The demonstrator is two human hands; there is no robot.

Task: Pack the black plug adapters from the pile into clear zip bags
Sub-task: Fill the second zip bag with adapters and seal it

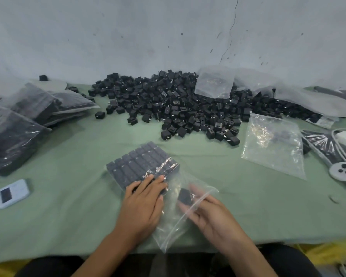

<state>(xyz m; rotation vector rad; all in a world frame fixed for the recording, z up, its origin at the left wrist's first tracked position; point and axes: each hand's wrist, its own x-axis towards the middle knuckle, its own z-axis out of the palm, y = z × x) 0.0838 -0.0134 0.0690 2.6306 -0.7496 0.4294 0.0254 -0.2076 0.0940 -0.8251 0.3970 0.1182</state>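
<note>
Pressing my left hand (142,202) flat on the packed rows (138,166) in the near zip bag (171,232), I pinch a loose adapter (185,196) with my blurred right hand (208,214)

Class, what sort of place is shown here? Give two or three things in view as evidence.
Probably a small packing workshop: a large pile of loose black adapters on a green table, filled bags stacked on the left, and empty zip bags waiting on the right.

A white device (12,193) lies on green cloth (68,216).
</note>
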